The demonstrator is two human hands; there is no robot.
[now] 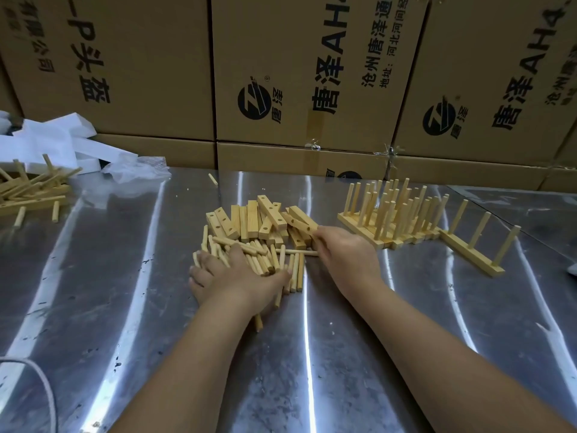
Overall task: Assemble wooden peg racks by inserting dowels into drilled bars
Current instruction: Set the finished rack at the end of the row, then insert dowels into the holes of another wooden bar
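now we gather parts: our left hand (237,279) grips a bunch of dowels (262,264) at the table's (156,307) middle, and our right hand (343,254) pinches a bar (299,221) off the pile (249,220). next, we judge, a dowel must meet a hole squarely. boxes (281,42) along the far edge read "唐泽", "ah4", "沧州".

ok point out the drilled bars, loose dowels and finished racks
drilled bars (251,221): head view, middle of pile
loose dowels (263,262): head view, middle of heap
finished racks (390,214): head view, upright pegs

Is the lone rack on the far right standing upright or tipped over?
Upright: the rack rests flat on its bar, its three dowels pointing up.
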